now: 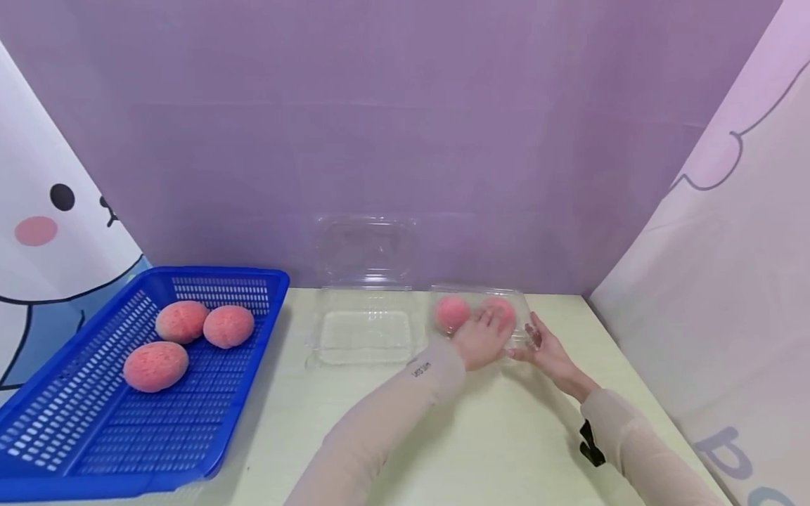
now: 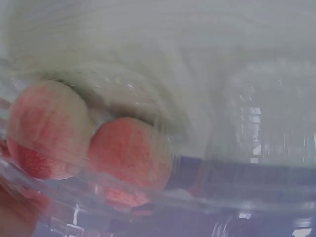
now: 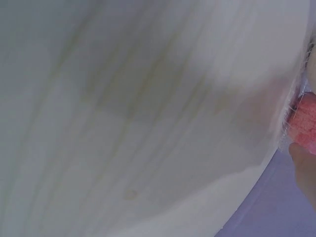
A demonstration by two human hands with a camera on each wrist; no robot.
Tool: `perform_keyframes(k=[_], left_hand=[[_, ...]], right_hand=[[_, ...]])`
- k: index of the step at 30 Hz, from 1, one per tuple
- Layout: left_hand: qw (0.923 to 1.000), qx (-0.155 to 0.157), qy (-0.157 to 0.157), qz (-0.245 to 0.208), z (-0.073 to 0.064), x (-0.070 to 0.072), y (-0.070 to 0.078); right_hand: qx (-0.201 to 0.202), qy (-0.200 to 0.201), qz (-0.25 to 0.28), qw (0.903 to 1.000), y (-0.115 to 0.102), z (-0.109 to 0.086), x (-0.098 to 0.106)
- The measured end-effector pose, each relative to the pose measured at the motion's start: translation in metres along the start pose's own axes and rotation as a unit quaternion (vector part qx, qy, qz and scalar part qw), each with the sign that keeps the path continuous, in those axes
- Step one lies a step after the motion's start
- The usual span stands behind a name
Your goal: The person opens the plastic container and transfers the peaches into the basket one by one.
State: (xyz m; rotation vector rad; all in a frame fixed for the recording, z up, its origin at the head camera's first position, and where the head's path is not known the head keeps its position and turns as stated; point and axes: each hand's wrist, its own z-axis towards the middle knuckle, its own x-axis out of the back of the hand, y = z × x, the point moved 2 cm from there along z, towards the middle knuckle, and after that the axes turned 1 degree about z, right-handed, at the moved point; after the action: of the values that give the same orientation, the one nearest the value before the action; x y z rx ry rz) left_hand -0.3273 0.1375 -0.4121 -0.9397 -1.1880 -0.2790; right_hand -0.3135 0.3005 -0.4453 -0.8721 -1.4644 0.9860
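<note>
Two pink peaches (image 1: 452, 313) sit in a clear plastic clamshell box (image 1: 443, 289) with its lid down, at the back right of the table. My left hand (image 1: 482, 339) lies on the lid over the right-hand peach, fingers extended. At the box's right front corner, my right hand (image 1: 549, 355) grips the edge between thumb and fingers. Through clear plastic, the left wrist view shows both peaches (image 2: 131, 160) side by side. One finger (image 3: 303, 170) reaches the box edge beside a peach (image 3: 303, 121) in the right wrist view.
A second clear clamshell box (image 1: 367, 337) stands with its lid raised against the purple backdrop (image 1: 405, 140), left of the filled one. On the left is a blue plastic basket (image 1: 215, 422) with three peaches (image 1: 156, 367) in it. A white printed curtain (image 1: 715, 281) borders the right side.
</note>
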Motion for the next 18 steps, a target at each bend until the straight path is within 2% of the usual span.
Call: perform_keyframes(k=[2, 6, 10, 14, 18], left_hand=[[0.9998, -0.009, -0.009, 0.011, 0.001, 0.000, 0.003], [0.9997, -0.014, -0.007, 0.021, 0.003, 0.003, 0.010], [0.9980, -0.018, 0.001, 0.061, 0.005, 0.003, 0.015], [0.9943, -0.035, 0.001, 0.101, 0.007, 0.002, 0.016], [0.9899, -0.058, 0.004, 0.129, 0.009, 0.007, 0.014]], right_hand=[[0.001, -0.002, 0.001, 1.0000, -0.001, 0.000, -0.001], [0.007, -0.008, -0.001, 0.9999, -0.002, -0.002, -0.001], [0.012, -0.008, -0.011, 0.9998, -0.003, -0.002, 0.000], [0.010, -0.010, -0.023, 0.9996, -0.002, -0.002, 0.001], [0.016, -0.008, -0.040, 0.9990, -0.001, -0.001, 0.002]])
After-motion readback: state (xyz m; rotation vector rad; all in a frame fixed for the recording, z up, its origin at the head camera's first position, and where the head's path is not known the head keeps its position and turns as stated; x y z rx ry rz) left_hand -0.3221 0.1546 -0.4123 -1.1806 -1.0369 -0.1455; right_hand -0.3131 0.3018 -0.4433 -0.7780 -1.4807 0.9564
